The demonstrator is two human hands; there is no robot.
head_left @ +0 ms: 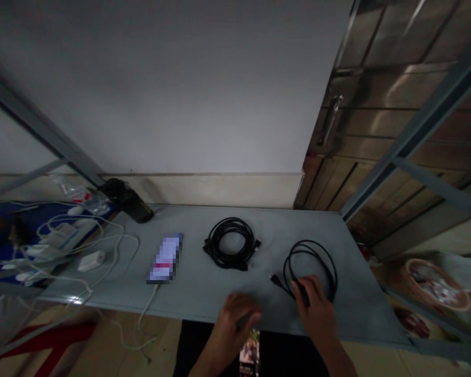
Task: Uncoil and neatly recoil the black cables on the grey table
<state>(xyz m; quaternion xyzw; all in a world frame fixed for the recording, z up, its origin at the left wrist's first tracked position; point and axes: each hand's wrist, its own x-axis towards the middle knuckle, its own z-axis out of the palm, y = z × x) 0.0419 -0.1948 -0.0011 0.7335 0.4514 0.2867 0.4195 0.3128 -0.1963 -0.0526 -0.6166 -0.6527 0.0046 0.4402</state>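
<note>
My right hand (316,303) is closed on a loosely looped black cable (312,246) at the right of the grey table. The dark connector (276,280) at one end of it pokes out to the left. My left hand (237,317) hovers at the front edge, its fingers bent and the thumb apart, with nothing visible between them. Beyond the hands, in the middle of the table, lies a coiled bundle of black cable (231,243) with several plugs around its ring.
A phone (165,259) with a white cord lies left of the bundle. Further left are a white charger (91,261), a tangle of white cables, a power strip (68,235), a black cylindrical object (131,201) and a plastic bottle (82,196). Metal posts flank the table (357,293).
</note>
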